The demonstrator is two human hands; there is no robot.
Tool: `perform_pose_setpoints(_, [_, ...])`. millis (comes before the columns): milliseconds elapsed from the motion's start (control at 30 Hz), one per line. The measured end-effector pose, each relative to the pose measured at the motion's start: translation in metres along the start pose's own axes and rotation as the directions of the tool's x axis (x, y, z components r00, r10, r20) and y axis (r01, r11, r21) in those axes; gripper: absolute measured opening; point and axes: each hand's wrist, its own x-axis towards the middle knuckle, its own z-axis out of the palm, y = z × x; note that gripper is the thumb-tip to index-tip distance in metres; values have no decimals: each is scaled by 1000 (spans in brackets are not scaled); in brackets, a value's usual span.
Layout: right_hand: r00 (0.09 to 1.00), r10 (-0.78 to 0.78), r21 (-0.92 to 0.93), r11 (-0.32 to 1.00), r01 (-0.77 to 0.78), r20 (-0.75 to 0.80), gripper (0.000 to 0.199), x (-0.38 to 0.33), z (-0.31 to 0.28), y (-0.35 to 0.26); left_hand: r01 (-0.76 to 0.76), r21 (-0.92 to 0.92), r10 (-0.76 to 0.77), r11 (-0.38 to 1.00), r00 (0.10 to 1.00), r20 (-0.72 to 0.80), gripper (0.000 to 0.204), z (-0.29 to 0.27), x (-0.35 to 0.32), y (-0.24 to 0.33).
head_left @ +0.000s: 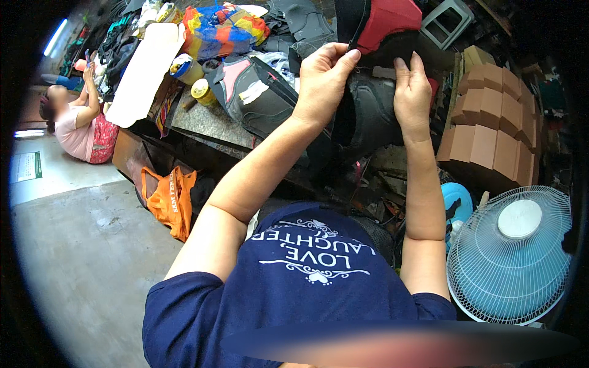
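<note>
My left hand [324, 81] is closed in a pinch at the edge of a red-and-black panel [389, 26], which looks like shaped, stitched material. What lies between its thumb and finger is too small to make out. To its right, my right hand [411, 98] is raised over a dark grey molded piece [373, 110], its fingertips drawn close together; anything held there is hidden or too fine to see. Left of my hands, another grey-black piece with a pink patch [245, 89] lies on the worktable.
A yellow-lidded jar [201, 90], a white sheet [147, 70] and a colorful bag [221, 27] sit leftward. An orange bag [172, 199] hangs below. Brown stacked blocks [491, 129], a caged fan [509, 257] and a grey stool [446, 24] stand right. Another person [80, 122] sits far left.
</note>
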Motion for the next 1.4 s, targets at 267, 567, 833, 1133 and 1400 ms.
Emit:
perform_pose_setpoints(267, [954, 187, 358, 896, -264, 235, 53, -4, 21, 3, 134, -455, -164, 880, 986, -26, 9, -3, -13, 0])
perform_pose_setpoints(567, [658, -96, 635, 395, -663, 747, 38, -48, 16, -43, -363, -13, 342, 932, 888, -306, 37, -83, -36, 72])
perform_pose_setpoints(833, [671, 141, 258, 850, -459, 728, 56, -90, 95, -24, -55, 955, 548, 292, 828, -120, 74, -166, -42, 45])
perform_pose_setpoints(1133, [775, -131, -143, 951, 274, 618, 56, -103, 80, -18, -276, 953, 218, 127, 945, 245, 24, -149, -21, -22])
perform_pose_setpoints(1400, [810, -336, -102, 896, 432, 481, 42, -88, 52, -32, -343, 931, 205, 127, 927, 314, 31, -153, -18, -18])
